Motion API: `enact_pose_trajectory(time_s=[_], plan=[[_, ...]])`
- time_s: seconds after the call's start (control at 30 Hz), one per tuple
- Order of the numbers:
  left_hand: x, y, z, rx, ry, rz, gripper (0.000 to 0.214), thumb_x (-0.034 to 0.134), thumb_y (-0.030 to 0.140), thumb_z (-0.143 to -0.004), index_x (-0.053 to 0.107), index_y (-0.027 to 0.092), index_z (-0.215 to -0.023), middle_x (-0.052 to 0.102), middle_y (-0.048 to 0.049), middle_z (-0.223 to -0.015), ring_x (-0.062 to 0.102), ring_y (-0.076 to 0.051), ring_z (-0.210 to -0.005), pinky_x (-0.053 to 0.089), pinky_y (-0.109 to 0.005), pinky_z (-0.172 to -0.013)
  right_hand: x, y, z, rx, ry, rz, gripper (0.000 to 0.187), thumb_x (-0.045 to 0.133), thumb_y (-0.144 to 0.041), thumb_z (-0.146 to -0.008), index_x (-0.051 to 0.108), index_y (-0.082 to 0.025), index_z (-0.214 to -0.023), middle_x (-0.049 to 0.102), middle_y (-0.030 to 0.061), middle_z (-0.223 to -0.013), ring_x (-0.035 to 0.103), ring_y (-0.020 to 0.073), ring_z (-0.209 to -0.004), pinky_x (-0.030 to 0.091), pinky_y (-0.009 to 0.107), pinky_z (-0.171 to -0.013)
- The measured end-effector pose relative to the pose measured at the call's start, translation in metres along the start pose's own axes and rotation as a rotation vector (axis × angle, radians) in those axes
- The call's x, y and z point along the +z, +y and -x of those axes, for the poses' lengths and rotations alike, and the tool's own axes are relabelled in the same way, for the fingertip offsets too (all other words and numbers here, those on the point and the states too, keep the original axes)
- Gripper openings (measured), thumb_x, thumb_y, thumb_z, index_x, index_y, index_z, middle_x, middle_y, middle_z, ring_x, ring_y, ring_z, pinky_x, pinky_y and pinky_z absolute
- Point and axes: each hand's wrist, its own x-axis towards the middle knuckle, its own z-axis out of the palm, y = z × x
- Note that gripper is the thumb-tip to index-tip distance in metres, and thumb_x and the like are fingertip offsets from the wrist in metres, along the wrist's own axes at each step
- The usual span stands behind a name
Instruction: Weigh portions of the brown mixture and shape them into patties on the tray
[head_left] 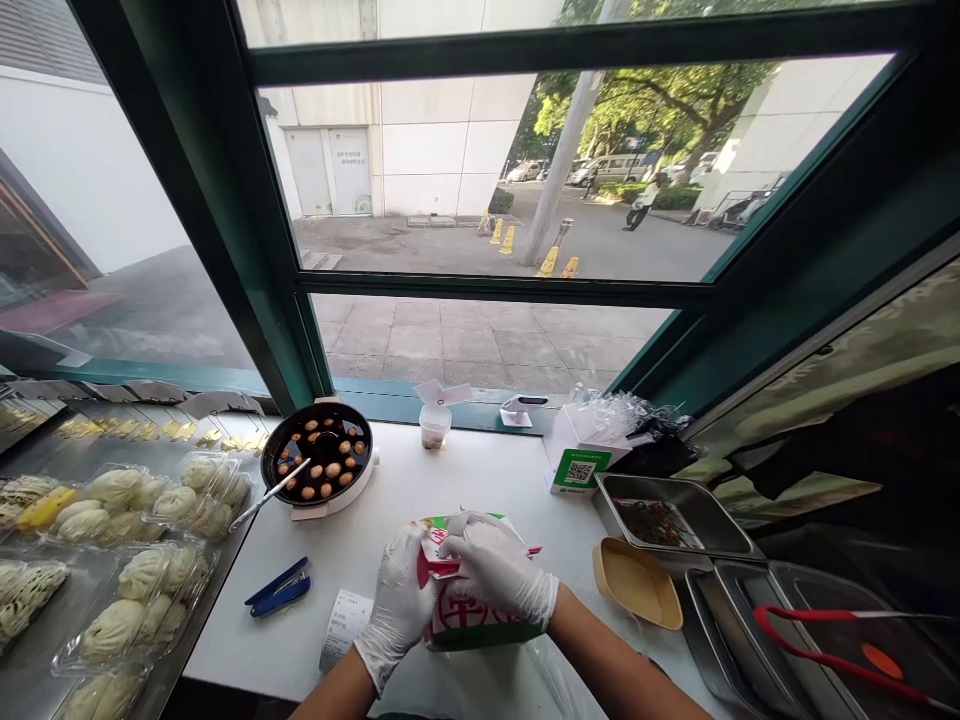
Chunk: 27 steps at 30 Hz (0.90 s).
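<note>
Both my hands wear thin white gloves and work close together over the white counter. Between them stands a printed carry bag (pixel 484 632), white with red lettering and green bands. My left hand (pixel 399 592) is closed on the upper left side of the bag, near a red strip. Curled over the top from the right, my right hand (pixel 499 572) grips the bag's upper part, and red tips stick out on either side of it. The contents of the bag are hidden. A curled paper receipt roll (pixel 346 620) lies just left of my left hand.
To the left are a blue stapler (pixel 279 588), a black pot of eggs (pixel 319 458) with a ladle, and packed buns (pixel 142 600). On the right sit a kraft paper bowl (pixel 637 582), a metal tray (pixel 679 510) and red tongs (pixel 795 640). A window frame (pixel 495 288) borders the back.
</note>
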Motion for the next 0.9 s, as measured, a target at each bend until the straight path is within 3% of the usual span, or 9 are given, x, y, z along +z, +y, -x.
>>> enact_pose_trajectory(time_s=[0.1,0.17,0.33,0.43,0.53,0.63,0.73,0.83,0.9], plan=[[-0.001,-0.015,-0.002,0.014,-0.069,-0.059,0.040,0.051,0.030,-0.093,0.056,0.028,-0.132,0.068,-0.0096,-0.126,0.060,-0.028,-0.122,0.047,-0.044,-0.110,0.012,-0.001,0.005,0.077,0.071,0.048,0.019,0.056,-0.034,-0.090,0.070,-0.021,-0.083,0.068,0.0097,-0.093,0.058,0.0266,-0.092,0.042,0.040,-0.085],[-0.014,-0.038,0.003,-0.019,-0.088,-0.137,0.044,0.049,0.033,-0.093,0.053,0.027,-0.136,0.063,-0.0088,-0.135,0.055,-0.026,-0.129,0.044,-0.040,-0.113,0.018,-0.001,0.007,0.121,0.109,0.058,0.021,0.054,-0.034,-0.092,0.067,-0.021,-0.080,0.067,0.0086,-0.090,0.057,0.0254,-0.089,0.040,0.038,-0.083],[-0.083,-0.134,0.031,-0.234,-0.092,-0.342,0.062,0.060,0.024,-0.077,0.051,0.017,-0.138,0.048,-0.0151,-0.150,0.027,-0.037,-0.149,0.016,-0.056,-0.124,0.024,0.002,0.011,0.162,0.150,0.044,0.013,0.056,-0.032,-0.090,0.065,-0.023,-0.084,0.068,0.0054,-0.093,0.056,0.0240,-0.093,0.037,0.036,-0.084],[-0.114,-0.185,0.052,-0.376,-0.136,-0.401,0.077,0.069,0.020,-0.061,0.052,0.011,-0.135,0.055,-0.0213,-0.140,0.040,-0.044,-0.139,0.028,-0.062,-0.115,0.023,0.004,0.009,0.174,0.134,0.041,0.011,0.060,-0.033,-0.087,0.066,-0.024,-0.088,0.068,0.0041,-0.086,0.056,0.0246,-0.088,0.036,0.036,-0.078],[-0.125,-0.209,0.061,-0.434,-0.171,-0.388,0.065,0.064,0.022,-0.066,0.054,0.015,-0.131,0.061,-0.0171,-0.133,0.055,-0.037,-0.126,0.039,-0.053,-0.108,0.020,0.005,0.005,0.159,0.113,0.037,0.011,0.062,-0.035,-0.086,0.067,-0.025,-0.085,0.068,0.0034,-0.087,0.057,0.0246,-0.090,0.034,0.035,-0.077],[-0.127,-0.209,0.053,-0.450,-0.164,-0.342,0.044,0.055,0.032,-0.079,0.058,0.016,-0.120,0.065,-0.0161,-0.123,0.061,-0.034,-0.117,0.046,-0.049,-0.101,0.016,0.005,0.002,0.162,0.111,0.040,0.016,0.063,-0.038,-0.086,0.066,-0.024,-0.079,0.068,0.0041,-0.091,0.057,0.0245,-0.092,0.034,0.035,-0.078],[-0.123,-0.186,0.035,-0.393,-0.154,-0.255,0.045,0.040,0.042,-0.090,0.054,0.014,-0.121,0.068,-0.0136,-0.108,0.066,-0.031,-0.107,0.051,-0.046,-0.096,0.015,0.006,0.002,0.212,0.127,0.046,0.021,0.063,-0.041,-0.086,0.066,-0.023,-0.076,0.066,0.0060,-0.091,0.056,0.0254,-0.091,0.033,0.036,-0.076],[-0.109,-0.139,0.016,-0.274,-0.175,-0.160,0.053,0.029,0.048,-0.095,0.045,0.015,-0.133,0.069,-0.0101,-0.105,0.069,-0.027,-0.101,0.054,-0.041,-0.091,0.017,0.006,0.003,0.256,0.132,0.043,0.021,0.064,-0.041,-0.084,0.065,-0.022,-0.075,0.065,0.0062,-0.088,0.055,0.0257,-0.090,0.031,0.036,-0.073],[-0.096,-0.094,0.002,-0.156,-0.208,-0.121,0.056,0.044,0.055,-0.090,0.045,0.022,-0.135,0.066,-0.0085,-0.120,0.065,-0.026,-0.110,0.052,-0.038,-0.096,0.018,0.006,0.004,0.270,0.129,0.037,0.020,0.064,-0.040,-0.084,0.065,-0.022,-0.076,0.065,0.0060,-0.087,0.054,0.0248,-0.087,0.030,0.035,-0.070]])
